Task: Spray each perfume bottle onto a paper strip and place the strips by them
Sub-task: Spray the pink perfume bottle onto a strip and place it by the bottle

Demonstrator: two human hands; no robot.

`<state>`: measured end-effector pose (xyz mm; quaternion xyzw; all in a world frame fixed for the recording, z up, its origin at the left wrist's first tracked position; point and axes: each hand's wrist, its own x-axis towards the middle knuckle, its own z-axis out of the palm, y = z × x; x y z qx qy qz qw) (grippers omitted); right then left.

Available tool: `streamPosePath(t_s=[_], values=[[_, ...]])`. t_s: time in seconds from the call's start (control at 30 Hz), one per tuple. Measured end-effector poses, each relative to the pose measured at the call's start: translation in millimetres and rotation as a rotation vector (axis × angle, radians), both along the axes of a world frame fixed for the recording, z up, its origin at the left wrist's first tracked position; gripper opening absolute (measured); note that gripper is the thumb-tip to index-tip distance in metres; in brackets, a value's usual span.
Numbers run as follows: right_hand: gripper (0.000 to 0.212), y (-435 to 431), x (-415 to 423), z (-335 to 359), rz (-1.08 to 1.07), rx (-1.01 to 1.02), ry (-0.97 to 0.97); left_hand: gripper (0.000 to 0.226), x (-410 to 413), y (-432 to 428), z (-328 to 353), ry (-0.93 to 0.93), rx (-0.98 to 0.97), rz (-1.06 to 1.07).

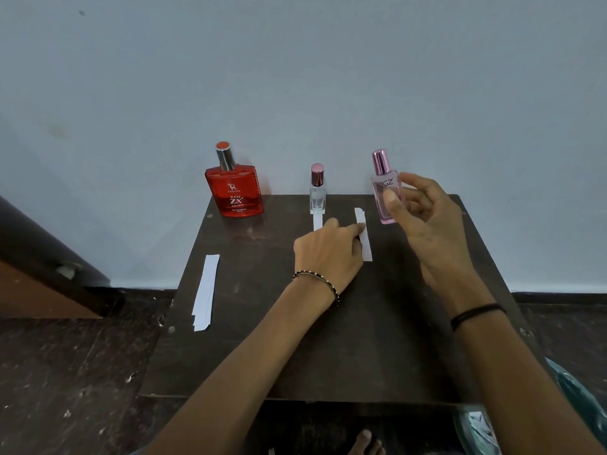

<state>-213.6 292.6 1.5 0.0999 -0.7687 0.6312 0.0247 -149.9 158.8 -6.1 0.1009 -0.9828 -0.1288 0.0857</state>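
Observation:
Three perfume bottles stand along the far edge of a dark wooden table point(328, 339): a red bottle point(235, 188) at the left, a small clear bottle point(318, 192) with a pink cap in the middle, and a pink bottle point(384, 188) at the right. My right hand point(423, 221) grips the pink bottle with thumb and fingers. My left hand point(328, 251) rests on the table, its fingertips pinching a white paper strip point(364, 238) beside the pink bottle. Another strip point(317, 222) lies in front of the clear bottle, partly hidden by my left hand. A small stack of strips point(205, 292) lies at the table's left.
A pale blue wall rises right behind the bottles. A dark floor surrounds the table, with brown wooden furniture point(39, 264) at the left and a teal plastic bag point(578, 405) at the lower right. My bare foot point(366, 443) shows below the table's near edge.

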Motion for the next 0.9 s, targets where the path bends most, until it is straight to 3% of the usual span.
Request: streamPosePath(t_s=[0.17, 0.4, 0.67, 0.9], values=[[0.032, -9.2, -23.8, 0.9, 0.098, 0.07, 0.009, 0.042, -2.2, -1.0, -0.9, -0.028, -0.029, -0.004], [0.028, -17.8, -34.7, -9.4, 0.268, 0.143, -0.031, 0.042, -3.4, -1.2, -1.4, -0.038, -0.037, -0.001], [0.031, -13.8, -39.2, -13.0, 0.352, 0.155, -0.05, 0.042, -4.6, -1.1, -0.6, -0.057, -0.052, 0.004], [0.051, -6.8, -34.7, -15.0, 0.379, 0.146, -0.123, 0.042, -4.6, -1.0, 0.1, -0.059, -0.029, 0.001]])
